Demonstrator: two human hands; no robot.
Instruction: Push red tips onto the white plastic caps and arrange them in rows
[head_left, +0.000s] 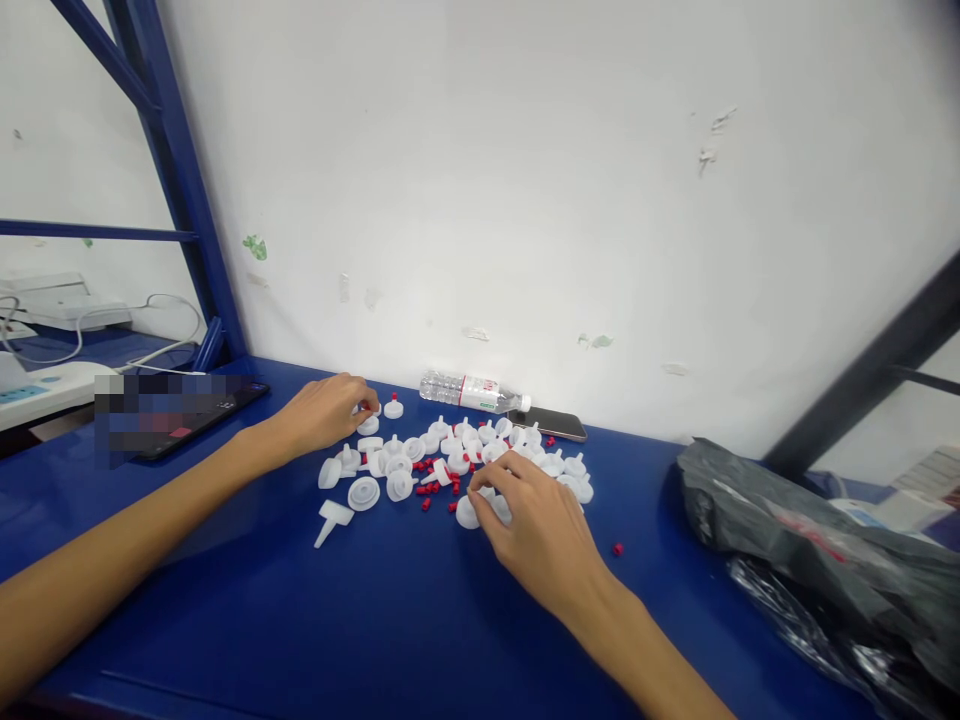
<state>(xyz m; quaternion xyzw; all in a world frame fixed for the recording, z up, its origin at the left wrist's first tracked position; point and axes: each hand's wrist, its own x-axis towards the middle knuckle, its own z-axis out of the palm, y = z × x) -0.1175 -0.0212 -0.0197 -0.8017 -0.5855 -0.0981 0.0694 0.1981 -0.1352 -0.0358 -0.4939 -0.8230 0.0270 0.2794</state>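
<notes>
My left hand (326, 412) is at the far left of a pile of white plastic nozzle caps (397, 462), its fingertips closed on a white nozzle cap (368, 425) and partly hiding it. Just right of those fingers stands a nozzle cap with a red tip (394, 407). Over the front right of the pile, my right hand (536, 525) has thumb and forefinger pinched together; what is between them is too small to make out. White caps (467, 513) lie beneath that hand. Small red tip caps (426, 504) are scattered among the white ones.
A clear plastic bottle (476, 391) lies behind the pile, beside a phone (555, 424). One red tip cap (617, 549) sits apart at right. A dark plastic bag (817, 550) covers the right side of the blue table (360, 630). A tablet (202, 420) lies at left.
</notes>
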